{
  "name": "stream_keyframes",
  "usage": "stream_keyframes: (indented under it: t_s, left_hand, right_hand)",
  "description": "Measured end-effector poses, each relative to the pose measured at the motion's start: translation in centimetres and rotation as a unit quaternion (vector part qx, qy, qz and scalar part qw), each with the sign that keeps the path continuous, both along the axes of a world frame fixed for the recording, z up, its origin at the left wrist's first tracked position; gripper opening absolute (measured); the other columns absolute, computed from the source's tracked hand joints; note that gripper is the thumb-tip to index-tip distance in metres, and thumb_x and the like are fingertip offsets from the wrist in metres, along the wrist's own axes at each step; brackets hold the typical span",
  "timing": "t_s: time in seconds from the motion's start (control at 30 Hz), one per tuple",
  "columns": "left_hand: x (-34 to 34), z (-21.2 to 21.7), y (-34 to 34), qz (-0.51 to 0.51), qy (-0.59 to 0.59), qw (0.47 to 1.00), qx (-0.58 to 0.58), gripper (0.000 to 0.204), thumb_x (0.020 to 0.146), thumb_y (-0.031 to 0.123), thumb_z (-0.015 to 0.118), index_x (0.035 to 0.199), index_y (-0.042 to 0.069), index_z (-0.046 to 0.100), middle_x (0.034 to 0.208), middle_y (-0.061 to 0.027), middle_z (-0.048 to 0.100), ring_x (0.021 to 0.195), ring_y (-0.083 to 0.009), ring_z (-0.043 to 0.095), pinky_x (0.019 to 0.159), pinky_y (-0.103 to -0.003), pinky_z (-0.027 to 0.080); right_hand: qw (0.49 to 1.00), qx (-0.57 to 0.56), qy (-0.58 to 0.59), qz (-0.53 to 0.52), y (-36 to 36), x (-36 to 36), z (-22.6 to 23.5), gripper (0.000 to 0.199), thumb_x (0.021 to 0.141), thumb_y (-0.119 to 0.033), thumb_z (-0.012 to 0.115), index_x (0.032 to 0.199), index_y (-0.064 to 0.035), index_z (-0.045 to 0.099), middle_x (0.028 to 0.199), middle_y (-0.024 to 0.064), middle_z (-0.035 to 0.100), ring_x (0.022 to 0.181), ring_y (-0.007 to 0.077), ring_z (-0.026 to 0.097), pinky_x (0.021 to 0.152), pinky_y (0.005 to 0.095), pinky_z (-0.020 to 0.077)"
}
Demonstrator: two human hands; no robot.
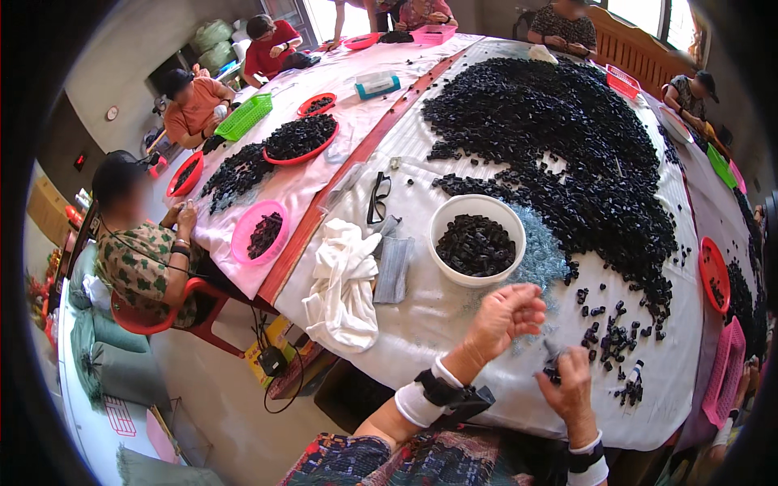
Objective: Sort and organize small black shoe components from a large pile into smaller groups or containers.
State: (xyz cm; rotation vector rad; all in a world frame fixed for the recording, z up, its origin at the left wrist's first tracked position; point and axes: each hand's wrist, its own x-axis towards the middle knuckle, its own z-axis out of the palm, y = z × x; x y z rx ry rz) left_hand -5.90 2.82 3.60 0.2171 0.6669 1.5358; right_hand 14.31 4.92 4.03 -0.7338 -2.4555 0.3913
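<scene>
Just below the white bowl (pixel 476 240) of black pieces, the left hand (pixel 506 316) hovered half-curled, its grip unclear; further right of the bowl, the right hand (pixel 570 387) pinched a small black part (pixel 552 372), seemingly raised for close work

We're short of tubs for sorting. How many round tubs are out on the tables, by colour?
White tub: 1
Pink tub: 1
Red tubs: 5
Total: 7
</scene>
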Motion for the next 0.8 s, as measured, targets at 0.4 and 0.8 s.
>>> stream_keyframes:
  t_s: [0.4, 0.8]
  left_hand:
    - [5.5, -3.1, -3.0, -0.208, 0.029, 0.977, -0.029, 0.025, 0.088, 0.023, 0.059, 0.105, 0.004, 0.057, 0.088, -0.0076, 0.064, 0.071, -0.014, 0.064, 0.056, -0.027, 0.054]
    - [3.9, -4.0, -3.5, -0.154, 0.048, 0.986, -0.053, 0.02, 0.089, 0.014, 0.058, 0.102, 0.0, 0.059, 0.09, -0.0109, 0.065, 0.08, -0.0177, 0.065, 0.068, -0.03, 0.057]
  right_hand:
    - [0.998, 0.012, 0.042, -0.034, 2.1, 2.4, -3.9, 0.03, 0.066, 0.002, 0.062, 0.095, 0.0036, 0.058, 0.098, 0.0185, 0.056, 0.091, 0.0365, 0.052, 0.08, 0.0416, 0.0439]
    - [0.963, -0.126, 0.152, -0.182, 3.8, 4.5, -1.6, 0.008, 0.079, 0.001, 0.059, 0.083, 0.0006, 0.052, 0.077, 0.0139, 0.058, 0.064, 0.0251, 0.058, 0.049, 0.0296, 0.0446]
